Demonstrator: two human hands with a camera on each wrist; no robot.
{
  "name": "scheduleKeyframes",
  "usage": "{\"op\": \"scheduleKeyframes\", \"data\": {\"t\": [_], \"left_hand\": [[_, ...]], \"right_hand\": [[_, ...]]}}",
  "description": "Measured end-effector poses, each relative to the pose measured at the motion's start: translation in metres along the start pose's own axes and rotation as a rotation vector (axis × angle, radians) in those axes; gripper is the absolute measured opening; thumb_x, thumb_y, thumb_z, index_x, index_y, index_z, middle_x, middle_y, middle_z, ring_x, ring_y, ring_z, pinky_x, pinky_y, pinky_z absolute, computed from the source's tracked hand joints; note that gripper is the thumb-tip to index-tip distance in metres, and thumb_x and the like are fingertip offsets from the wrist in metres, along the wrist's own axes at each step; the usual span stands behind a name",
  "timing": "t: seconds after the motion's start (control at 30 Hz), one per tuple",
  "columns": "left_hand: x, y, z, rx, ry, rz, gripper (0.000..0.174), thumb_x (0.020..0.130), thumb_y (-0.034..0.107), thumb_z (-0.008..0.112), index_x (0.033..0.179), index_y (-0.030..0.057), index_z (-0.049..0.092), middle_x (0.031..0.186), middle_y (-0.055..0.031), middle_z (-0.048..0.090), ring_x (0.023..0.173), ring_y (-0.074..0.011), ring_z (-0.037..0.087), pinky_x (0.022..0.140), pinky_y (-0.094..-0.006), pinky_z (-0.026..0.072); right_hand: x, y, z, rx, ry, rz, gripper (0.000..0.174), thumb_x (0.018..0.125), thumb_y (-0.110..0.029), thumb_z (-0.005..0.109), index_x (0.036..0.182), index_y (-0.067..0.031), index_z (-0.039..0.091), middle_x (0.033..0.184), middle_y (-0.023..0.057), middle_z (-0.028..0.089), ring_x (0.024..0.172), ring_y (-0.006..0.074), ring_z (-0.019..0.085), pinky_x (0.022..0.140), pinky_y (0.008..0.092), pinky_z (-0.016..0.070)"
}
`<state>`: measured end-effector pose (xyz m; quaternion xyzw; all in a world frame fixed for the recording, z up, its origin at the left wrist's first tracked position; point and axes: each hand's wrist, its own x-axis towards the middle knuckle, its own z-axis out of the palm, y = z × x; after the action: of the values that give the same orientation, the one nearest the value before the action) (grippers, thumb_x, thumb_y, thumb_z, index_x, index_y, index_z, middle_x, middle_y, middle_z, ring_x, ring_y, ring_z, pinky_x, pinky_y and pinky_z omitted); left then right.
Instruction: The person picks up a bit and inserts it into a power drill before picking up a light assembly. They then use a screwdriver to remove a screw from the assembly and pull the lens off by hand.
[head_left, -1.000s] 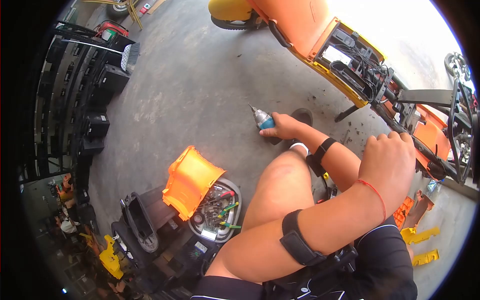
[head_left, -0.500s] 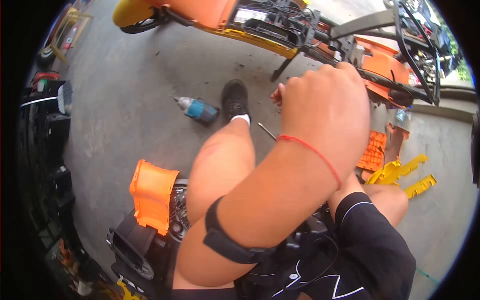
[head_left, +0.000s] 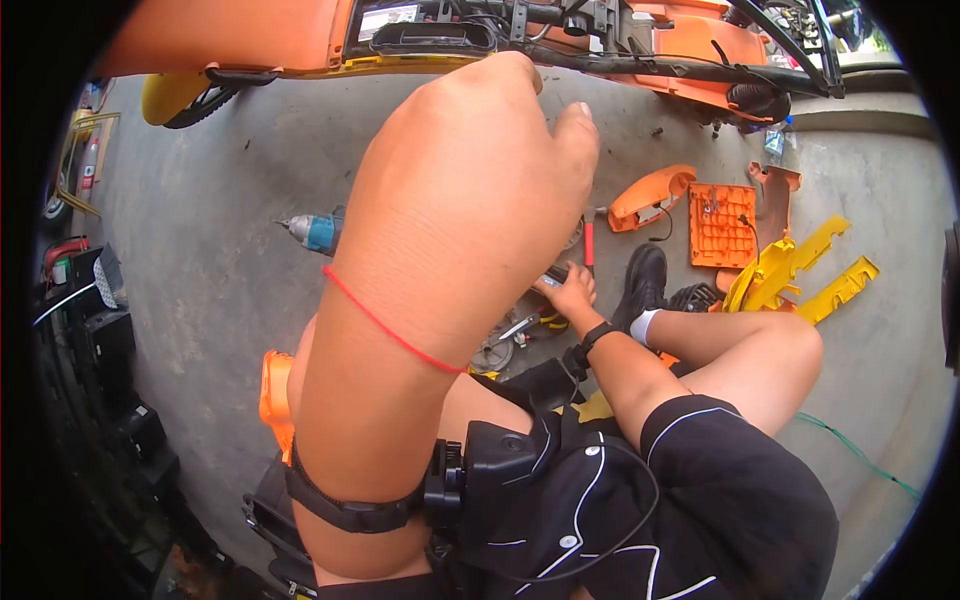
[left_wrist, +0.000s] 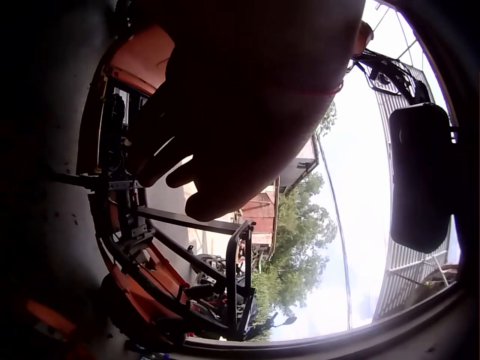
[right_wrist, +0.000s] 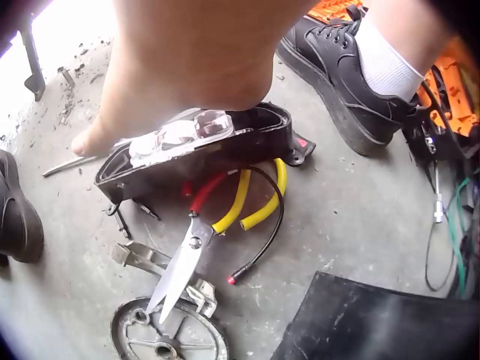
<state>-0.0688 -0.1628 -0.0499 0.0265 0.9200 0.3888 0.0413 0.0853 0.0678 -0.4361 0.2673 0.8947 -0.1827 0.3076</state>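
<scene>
Head view showed our left hand (head_left: 480, 170) raised before the orange scooter (head_left: 250, 35), its fingers loosely curled and released, grasping nothing. Our right hand (head_left: 572, 292) reached down to the concrete floor (head_left: 230, 290), fingers grasping a black lamp housing (right_wrist: 225, 146) there, with yellow-handled snips (right_wrist: 196, 251) just beside it and a black shoe (right_wrist: 337, 71) near.

Shears (right_wrist: 184, 262), shoe (right_wrist: 337, 82) hem black housing (right_wrist: 247, 142); floor (head_left: 220, 170) open left.
</scene>
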Motion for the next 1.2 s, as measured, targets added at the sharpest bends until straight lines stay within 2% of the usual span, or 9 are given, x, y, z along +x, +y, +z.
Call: {"op": "scheduleKeyframes", "data": {"t": [0.23,0.43,0.63,0.77,0.83,0.9,1.0,1.13,1.2], "left_hand": [[0.006,0.003,0.01,0.02,-0.014,0.075,0.038,0.089,0.026,0.064,0.109,-0.0066,0.064,0.092,-0.0208,0.07,0.083,-0.0277,0.069,0.077,-0.034,0.0537],[0.015,0.011,0.019,0.021,-0.077,0.013,0.042,0.089,0.028,0.065,0.11,-0.008,0.064,0.094,-0.0212,0.071,0.084,-0.027,0.07,0.077,-0.0345,0.0541],[0.027,0.021,0.039,0.002,0.011,0.078,0.044,0.088,0.03,0.066,0.112,-0.0065,0.064,0.097,-0.0229,0.07,0.09,-0.0316,0.07,0.081,-0.036,0.0538],[0.031,0.04,0.046,0.007,-0.095,0.009,0.042,0.09,0.035,0.063,0.094,-0.0067,0.069,0.084,-0.025,0.069,0.085,-0.0317,0.07,0.076,-0.0379,0.053],[0.035,0.045,0.052,0.042,-0.238,-0.033,0.061,0.095,0.048,0.055,0.074,-0.008,0.067,0.07,-0.0212,0.066,0.071,-0.0286,0.068,0.07,-0.0381,0.0519],[0.038,0.048,0.061,-0.05,-0.366,-0.1,0.072,0.096,0.059,0.046,0.083,-0.0081,0.066,0.076,-0.0181,0.067,0.071,-0.024,0.066,0.07,-0.0363,0.0519],[0.026,0.061,0.074,-0.467,-0.433,0.174,0.08,0.094,0.069,0.037,0.124,-0.0039,0.05,0.106,-0.0126,0.06,0.092,-0.0189,0.062,0.076,-0.0328,0.0508],[-0.01,0.095,0.076,-1.051,-0.484,0.273,0.058,0.098,0.038,0.059,0.135,-0.003,0.043,0.129,-0.0123,0.056,0.119,-0.0188,0.053,0.101,-0.0354,0.0429],[-0.021,0.097,0.08,-1.106,-0.447,0.27,0.053,0.099,0.034,0.058,0.135,-0.0015,0.043,0.128,-0.0098,0.056,0.119,-0.0177,0.053,0.102,-0.0347,0.0423]], "right_hand": [[-0.008,0.038,-0.009,-0.44,0.039,-0.411,0.086,0.064,-0.04,0.087,0.134,-0.0083,0.049,0.132,0.0145,0.047,0.126,0.0342,0.044,0.103,0.0463,0.0367],[0.011,0.032,-0.034,-0.291,-0.192,-0.507,0.067,0.065,-0.03,0.085,0.12,-0.0053,0.057,0.118,0.0154,0.056,0.112,0.0327,0.058,0.093,0.0407,0.0475],[0.009,-0.015,-0.133,0.037,-0.008,-0.599,0.068,0.066,-0.034,0.085,0.118,-0.003,0.055,0.116,0.0176,0.059,0.11,0.0347,0.059,0.092,0.0411,0.0482],[-0.011,-0.051,-0.23,0.356,0.109,-0.672,0.066,0.07,-0.039,0.086,0.113,-0.0008,0.052,0.098,0.0163,0.067,0.091,0.0266,0.067,0.081,0.0358,0.0519],[-0.039,-0.067,-0.285,0.39,0.232,-0.77,0.06,0.074,-0.035,0.084,0.112,-0.0017,0.052,0.098,0.0136,0.067,0.087,0.0198,0.066,0.078,0.0334,0.0525],[-0.074,-0.077,-0.334,0.47,0.233,-0.753,0.061,0.075,-0.038,0.084,0.113,-0.0022,0.054,0.099,0.0135,0.067,0.087,0.0189,0.066,0.077,0.0328,0.0525],[-0.136,-0.081,-0.391,0.472,0.232,-0.731,0.06,0.076,-0.04,0.083,0.114,-0.0019,0.056,0.099,0.0125,0.068,0.086,0.0176,0.066,0.076,0.0318,0.0525],[-0.186,-0.066,-0.407,0.602,0.267,-0.903,0.059,0.078,-0.04,0.082,0.115,-0.0025,0.057,0.095,0.0096,0.069,0.08,0.0147,0.066,0.073,0.0313,0.0529],[-0.2,-0.059,-0.408,0.582,0.253,-0.94,0.062,0.077,-0.044,0.082,0.116,-0.0023,0.058,0.096,0.0093,0.069,0.081,0.0155,0.067,0.073,0.031,0.053]]}}
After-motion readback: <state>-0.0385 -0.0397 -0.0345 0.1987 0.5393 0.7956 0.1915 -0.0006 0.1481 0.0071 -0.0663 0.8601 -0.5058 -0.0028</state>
